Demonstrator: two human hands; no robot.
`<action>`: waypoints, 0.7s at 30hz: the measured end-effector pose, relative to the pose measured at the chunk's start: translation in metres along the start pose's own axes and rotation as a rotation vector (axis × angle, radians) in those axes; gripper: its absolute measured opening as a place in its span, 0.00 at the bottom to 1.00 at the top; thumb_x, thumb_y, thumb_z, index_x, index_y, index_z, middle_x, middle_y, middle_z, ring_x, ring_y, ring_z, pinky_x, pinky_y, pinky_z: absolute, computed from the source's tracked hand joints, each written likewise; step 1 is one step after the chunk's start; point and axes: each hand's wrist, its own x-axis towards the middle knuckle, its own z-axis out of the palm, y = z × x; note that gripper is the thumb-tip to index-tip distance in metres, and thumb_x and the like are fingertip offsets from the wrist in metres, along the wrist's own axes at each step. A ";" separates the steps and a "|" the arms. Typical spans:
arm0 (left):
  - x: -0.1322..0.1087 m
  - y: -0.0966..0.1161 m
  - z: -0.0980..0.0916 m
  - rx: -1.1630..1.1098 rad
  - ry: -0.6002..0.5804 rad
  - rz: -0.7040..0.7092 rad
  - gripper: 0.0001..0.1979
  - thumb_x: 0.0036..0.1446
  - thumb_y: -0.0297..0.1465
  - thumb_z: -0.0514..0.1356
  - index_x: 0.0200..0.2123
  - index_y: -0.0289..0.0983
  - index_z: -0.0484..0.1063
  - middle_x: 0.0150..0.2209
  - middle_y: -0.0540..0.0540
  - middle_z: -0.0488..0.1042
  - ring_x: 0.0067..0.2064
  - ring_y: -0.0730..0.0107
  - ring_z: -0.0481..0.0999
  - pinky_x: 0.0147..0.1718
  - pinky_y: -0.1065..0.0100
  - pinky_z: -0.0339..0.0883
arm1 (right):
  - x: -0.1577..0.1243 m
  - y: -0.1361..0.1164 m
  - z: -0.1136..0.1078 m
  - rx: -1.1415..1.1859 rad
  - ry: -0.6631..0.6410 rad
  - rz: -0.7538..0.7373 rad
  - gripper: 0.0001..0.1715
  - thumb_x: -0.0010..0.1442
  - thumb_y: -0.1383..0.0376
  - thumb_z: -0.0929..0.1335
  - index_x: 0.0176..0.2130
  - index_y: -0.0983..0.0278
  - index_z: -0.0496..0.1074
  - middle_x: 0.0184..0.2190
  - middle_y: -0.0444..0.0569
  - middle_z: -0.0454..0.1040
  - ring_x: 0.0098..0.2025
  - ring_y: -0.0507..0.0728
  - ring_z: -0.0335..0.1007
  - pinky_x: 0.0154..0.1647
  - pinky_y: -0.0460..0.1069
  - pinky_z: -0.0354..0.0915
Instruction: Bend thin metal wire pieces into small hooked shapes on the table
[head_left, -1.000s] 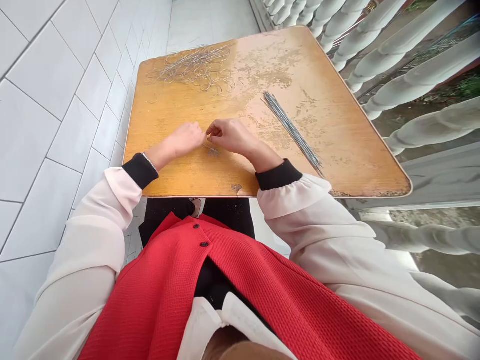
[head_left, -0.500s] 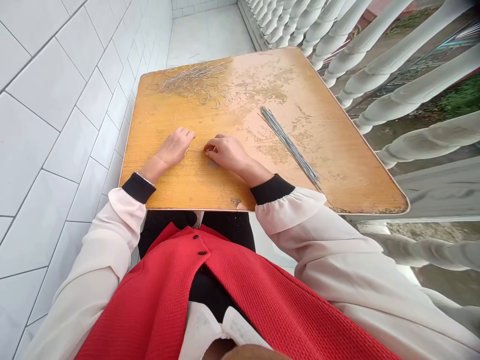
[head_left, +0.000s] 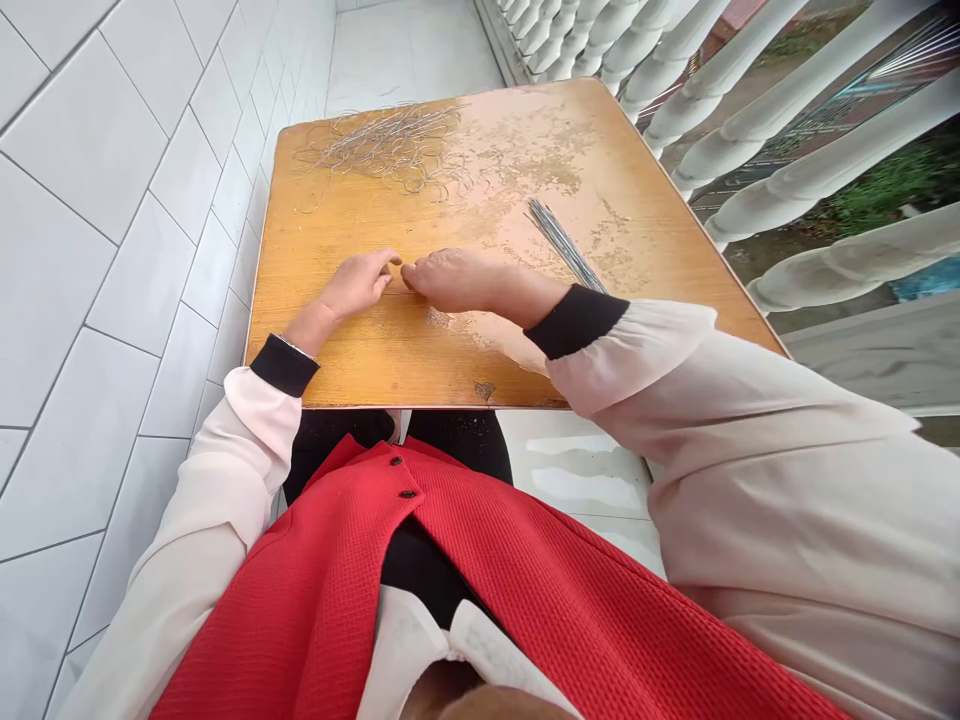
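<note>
Over the near left part of the wooden table, my left hand (head_left: 358, 283) has its fingers curled toward the thumb. My right hand (head_left: 448, 280) is closed beside it, wrist bent, its fingertips almost meeting those of the left. Whatever sits between the fingers is too thin to make out. Beyond the hands lies a tangled pile of thin bent wires (head_left: 390, 140), many with curled ends. A bundle of straight grey wires (head_left: 562, 243) rests to the right, its near end hidden behind my right sleeve.
The table (head_left: 660, 250) has a worn, peeling top and a chipped near edge. A white tiled wall (head_left: 135, 220) runs along the left. White balusters (head_left: 795, 210) stand along the right side, with ground and plants beyond.
My right hand has turned over at the wrist, with its forearm and elbow swinging outward and up across the straight wires. My left hand has shifted slightly right, closer to the right fingertips.
</note>
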 end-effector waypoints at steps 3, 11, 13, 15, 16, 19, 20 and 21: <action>0.001 0.003 -0.003 0.001 -0.081 0.050 0.18 0.60 0.27 0.59 0.53 0.34 0.75 0.45 0.42 0.81 0.46 0.64 0.79 0.48 0.64 0.71 | -0.003 0.002 0.000 0.052 0.020 0.065 0.23 0.61 0.78 0.64 0.54 0.70 0.73 0.41 0.59 0.80 0.43 0.63 0.77 0.46 0.54 0.63; 0.004 0.009 0.005 0.244 -0.106 0.155 0.14 0.63 0.26 0.53 0.39 0.36 0.79 0.43 0.38 0.78 0.48 0.56 0.76 0.46 0.58 0.69 | -0.020 0.027 0.001 0.303 0.294 0.250 0.20 0.68 0.68 0.63 0.57 0.64 0.73 0.46 0.57 0.79 0.46 0.64 0.75 0.49 0.57 0.66; 0.004 0.009 0.010 0.285 -0.070 0.186 0.15 0.63 0.25 0.51 0.38 0.37 0.79 0.41 0.39 0.78 0.45 0.58 0.75 0.44 0.59 0.68 | -0.026 0.042 0.011 0.337 0.239 0.268 0.18 0.66 0.64 0.67 0.54 0.63 0.75 0.43 0.55 0.80 0.44 0.64 0.75 0.48 0.57 0.67; 0.003 0.010 0.012 0.327 -0.056 0.207 0.15 0.63 0.24 0.50 0.38 0.36 0.78 0.41 0.39 0.77 0.44 0.59 0.74 0.42 0.60 0.67 | -0.031 0.050 0.024 0.357 0.175 0.272 0.16 0.63 0.63 0.70 0.50 0.62 0.78 0.40 0.53 0.80 0.43 0.63 0.75 0.48 0.57 0.67; 0.003 0.011 0.013 0.349 -0.060 0.210 0.16 0.63 0.23 0.49 0.39 0.36 0.78 0.41 0.38 0.77 0.43 0.59 0.74 0.42 0.60 0.66 | -0.033 0.050 0.031 0.350 0.172 0.288 0.14 0.62 0.65 0.70 0.48 0.63 0.78 0.39 0.52 0.81 0.43 0.63 0.75 0.49 0.57 0.67; 0.003 0.016 0.014 0.395 -0.080 0.201 0.18 0.64 0.21 0.48 0.40 0.34 0.78 0.43 0.36 0.78 0.44 0.58 0.74 0.42 0.60 0.66 | -0.034 0.042 0.046 0.264 0.185 0.333 0.14 0.60 0.71 0.67 0.44 0.66 0.79 0.39 0.56 0.81 0.43 0.64 0.75 0.48 0.58 0.67; 0.003 0.018 0.014 0.393 -0.078 0.196 0.18 0.64 0.21 0.47 0.41 0.34 0.78 0.44 0.35 0.78 0.45 0.58 0.74 0.42 0.60 0.66 | -0.032 0.038 0.049 0.228 0.186 0.340 0.15 0.59 0.73 0.67 0.44 0.67 0.79 0.39 0.57 0.81 0.43 0.64 0.75 0.47 0.58 0.67; 0.003 0.019 0.014 0.383 -0.070 0.188 0.17 0.65 0.22 0.48 0.41 0.34 0.77 0.44 0.35 0.78 0.45 0.58 0.74 0.42 0.60 0.66 | -0.030 0.035 0.052 0.197 0.189 0.340 0.15 0.59 0.73 0.67 0.45 0.69 0.79 0.39 0.58 0.81 0.42 0.65 0.76 0.47 0.58 0.67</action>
